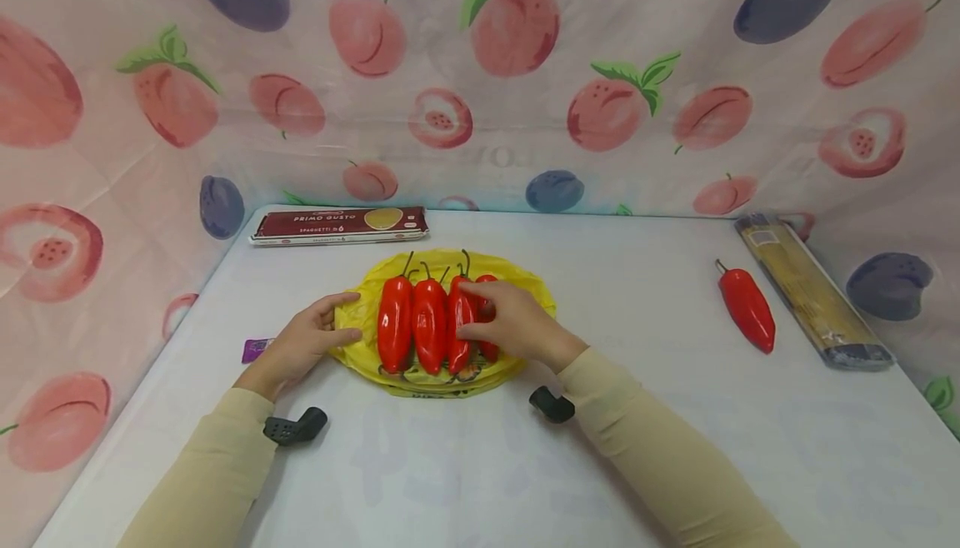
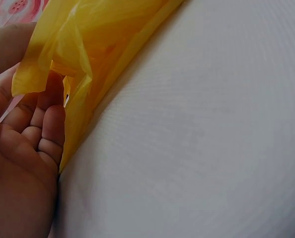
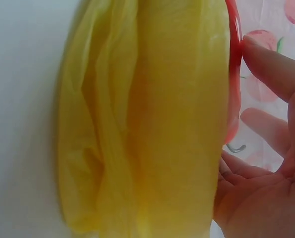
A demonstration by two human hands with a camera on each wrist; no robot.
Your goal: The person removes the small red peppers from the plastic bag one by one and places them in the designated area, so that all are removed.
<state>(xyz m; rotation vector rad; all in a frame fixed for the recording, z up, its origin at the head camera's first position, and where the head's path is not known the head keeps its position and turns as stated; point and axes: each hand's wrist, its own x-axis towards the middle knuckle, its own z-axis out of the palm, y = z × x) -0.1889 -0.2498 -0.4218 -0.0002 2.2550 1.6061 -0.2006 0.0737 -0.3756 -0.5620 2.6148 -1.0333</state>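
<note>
A crinkled yellow plastic bag (image 1: 491, 377) lies bulging on the white table, with dark print along its near side. On it several glossy red chili peppers (image 1: 395, 323) lie side by side, dark stems pointing away. My left hand (image 1: 303, 344) is at the bag's left end, thumb and fingers apart around its edge; in the left wrist view a yellow flap overlaps the loosely bent fingers (image 2: 52, 121). My right hand (image 1: 521, 323) reaches over the rightmost pepper and partly hides it. Its fingertips touch the neighbouring pepper (image 1: 460, 315), and its fingers (image 3: 266, 129) are spread.
A brown spaghetti pack (image 1: 337, 226) lies at the back left. Another red pepper (image 1: 747, 308) is at the right, beside a clear pack of pasta (image 1: 813, 294). A small purple packet (image 1: 255, 350) shows behind the left hand. Fruit-printed cloth (image 1: 517, 107) stands behind the table.
</note>
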